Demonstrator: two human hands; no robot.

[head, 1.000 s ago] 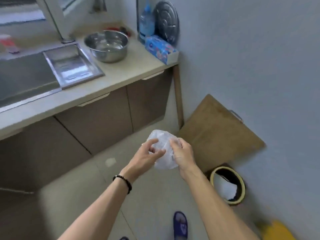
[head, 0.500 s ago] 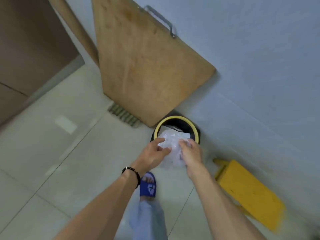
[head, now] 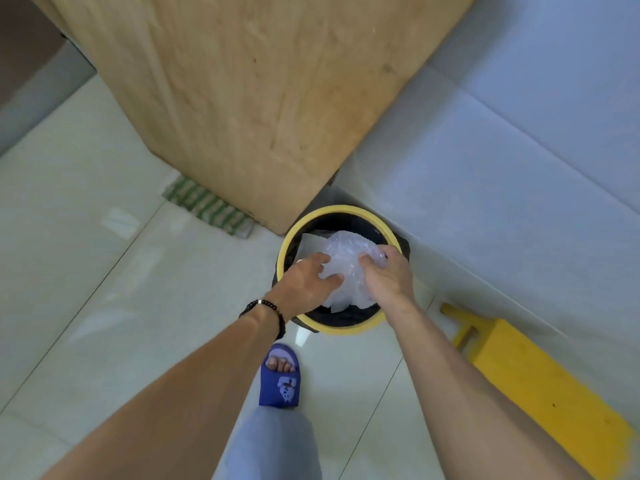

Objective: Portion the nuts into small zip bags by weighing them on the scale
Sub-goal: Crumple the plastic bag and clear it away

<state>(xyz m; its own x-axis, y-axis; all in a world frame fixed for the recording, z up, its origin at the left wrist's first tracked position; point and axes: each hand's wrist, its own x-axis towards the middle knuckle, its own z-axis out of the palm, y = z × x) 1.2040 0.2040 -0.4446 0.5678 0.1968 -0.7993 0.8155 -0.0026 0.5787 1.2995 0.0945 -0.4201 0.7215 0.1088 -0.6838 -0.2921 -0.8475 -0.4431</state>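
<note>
Crumpled plastic bag, light, soft and crushable, gripped at opposite sides by left hand and right hand over bin.

Both my arms reach fwd and down; L hand and R hand side by side, fingers curled, each gripping the crumpled plastic.
</note>
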